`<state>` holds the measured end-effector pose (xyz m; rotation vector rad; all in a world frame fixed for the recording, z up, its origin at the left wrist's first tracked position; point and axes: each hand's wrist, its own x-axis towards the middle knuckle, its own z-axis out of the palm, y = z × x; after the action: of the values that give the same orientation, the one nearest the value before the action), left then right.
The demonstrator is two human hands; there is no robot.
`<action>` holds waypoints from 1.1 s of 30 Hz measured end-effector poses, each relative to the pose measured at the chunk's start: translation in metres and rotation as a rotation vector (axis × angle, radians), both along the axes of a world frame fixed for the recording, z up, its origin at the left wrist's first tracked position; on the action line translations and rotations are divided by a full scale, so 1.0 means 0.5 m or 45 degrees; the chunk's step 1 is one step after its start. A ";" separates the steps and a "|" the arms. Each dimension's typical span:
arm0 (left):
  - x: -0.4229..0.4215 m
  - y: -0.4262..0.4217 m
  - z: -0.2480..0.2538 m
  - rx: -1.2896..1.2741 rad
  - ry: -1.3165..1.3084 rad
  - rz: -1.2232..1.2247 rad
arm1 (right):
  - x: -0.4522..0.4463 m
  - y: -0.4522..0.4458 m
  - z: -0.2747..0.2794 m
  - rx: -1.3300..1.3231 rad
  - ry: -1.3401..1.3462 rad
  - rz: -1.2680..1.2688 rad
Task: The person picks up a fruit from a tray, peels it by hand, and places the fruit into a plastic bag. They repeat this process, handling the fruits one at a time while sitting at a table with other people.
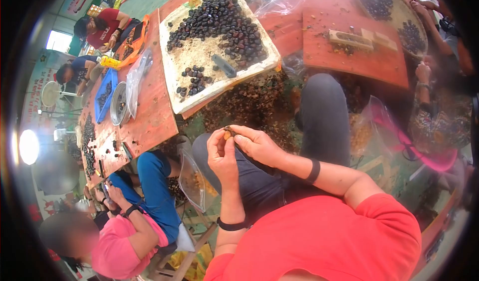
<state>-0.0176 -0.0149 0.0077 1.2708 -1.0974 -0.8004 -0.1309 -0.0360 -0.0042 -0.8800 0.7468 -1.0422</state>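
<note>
- We saw the left hand (pixel 222 153) and right hand (pixel 258 145) with fingers curled, pinching one small brownish piece (pixel 228 133) above the lap (pixel 252 182).
- Their narrow fingertip hold — we judged — could let it drop.

We see a blue tray (pixel 101 114) beside a bowl (pixel 118 123) on the table (pixel 155 124), a bag (pixel 134 84) against the bowl, and a person in pink (pixel 130 242) seated near the table's edge.

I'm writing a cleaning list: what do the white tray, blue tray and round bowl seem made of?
White tray: probably foam, matte, judging by its thick, scuffed walls.
Blue tray: likely plastic, from its even, solid colour.
Round bowl: perhaps metal, given its silvery grey look.
</note>
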 end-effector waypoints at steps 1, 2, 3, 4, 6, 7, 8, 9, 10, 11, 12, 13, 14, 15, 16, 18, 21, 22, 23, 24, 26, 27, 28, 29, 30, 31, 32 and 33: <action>-0.003 0.000 0.001 -0.023 0.043 -0.011 | 0.007 0.000 -0.008 -0.270 0.150 -0.150; 0.000 0.000 0.005 -0.021 0.042 -0.011 | 0.004 0.004 -0.018 -0.267 0.148 -0.150; 0.003 0.002 0.014 0.070 -0.003 0.002 | -0.006 0.005 -0.004 -0.229 0.171 -0.092; 0.004 0.002 0.020 0.160 -0.047 0.015 | -0.013 0.006 0.004 -0.192 0.194 -0.035; 0.006 0.001 0.023 0.194 0.152 0.014 | -0.014 0.007 0.007 -0.115 0.144 -0.011; 0.009 0.001 0.025 0.227 0.348 0.012 | -0.012 0.008 0.010 -0.037 0.093 0.014; 0.012 0.000 0.028 0.229 0.344 0.023 | -0.013 0.009 0.011 -0.034 0.087 0.024; 0.015 0.000 0.030 0.246 0.499 0.021 | -0.018 0.009 0.020 0.121 0.007 0.068; 0.018 -0.001 0.030 0.261 0.655 0.026 | -0.022 0.009 0.027 0.279 -0.072 0.119; 0.031 -0.004 0.030 0.265 0.654 0.058 | -0.022 0.009 0.034 0.327 0.023 0.093; 0.055 -0.008 0.029 0.290 0.679 0.094 | -0.026 0.006 0.038 0.393 -0.002 0.087; 0.084 -0.003 0.027 0.316 0.707 0.151 | -0.031 0.002 0.032 0.467 -0.020 0.098; 0.116 0.002 0.032 0.275 0.670 0.200 | -0.036 -0.002 0.016 0.513 -0.099 0.072; 0.155 0.007 0.040 0.237 0.625 0.236 | -0.040 -0.005 -0.001 0.558 -0.181 0.031; 0.210 0.013 0.025 0.243 0.469 0.309 | -0.040 -0.010 -0.011 0.590 -0.184 0.015; 0.332 0.036 -0.041 0.337 0.138 0.456 | -0.046 -0.026 -0.029 0.644 -0.188 0.030; 0.499 0.110 -0.201 0.576 -0.011 0.514 | -0.039 -0.029 -0.040 0.640 -0.105 0.052; 0.543 0.137 -0.261 0.637 -0.118 0.429 | -0.036 -0.031 -0.049 0.662 -0.083 0.082; 0.515 0.149 -0.245 0.907 -0.309 0.400 | -0.035 -0.033 -0.055 0.676 -0.061 0.095; 0.543 0.177 -0.299 1.046 -0.317 0.247 | -0.034 -0.033 -0.050 0.567 0.076 0.115; 0.575 0.229 -0.387 1.144 -0.464 0.024 | -0.032 -0.034 -0.057 0.186 0.493 0.030; 0.542 0.224 -0.359 1.300 -0.576 0.020 | -0.027 -0.036 -0.081 -0.122 0.697 -0.072; 0.525 0.196 -0.317 1.284 -0.592 -0.001 | -0.030 -0.040 -0.077 -0.125 0.696 -0.101; 0.505 0.173 -0.264 1.161 -0.665 0.082 | -0.036 -0.042 -0.072 -0.118 0.842 -0.021; 0.492 0.148 -0.219 1.040 -0.730 0.166 | -0.037 -0.045 -0.068 -0.107 0.989 0.067; 0.494 0.108 -0.191 0.905 -1.015 0.227 | -0.035 -0.047 -0.069 -0.106 0.991 0.057; 0.476 0.062 -0.144 0.822 -0.877 0.270 | -0.032 -0.050 -0.072 -0.131 1.076 0.117; 0.459 0.013 -0.096 0.692 -0.882 0.228 | -0.031 -0.051 -0.074 -0.155 1.161 0.178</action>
<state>0.2119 -0.0086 -0.0404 2.1784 -1.3181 -0.5392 -0.1465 -0.0615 -0.0413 -1.5157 1.3562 -0.5267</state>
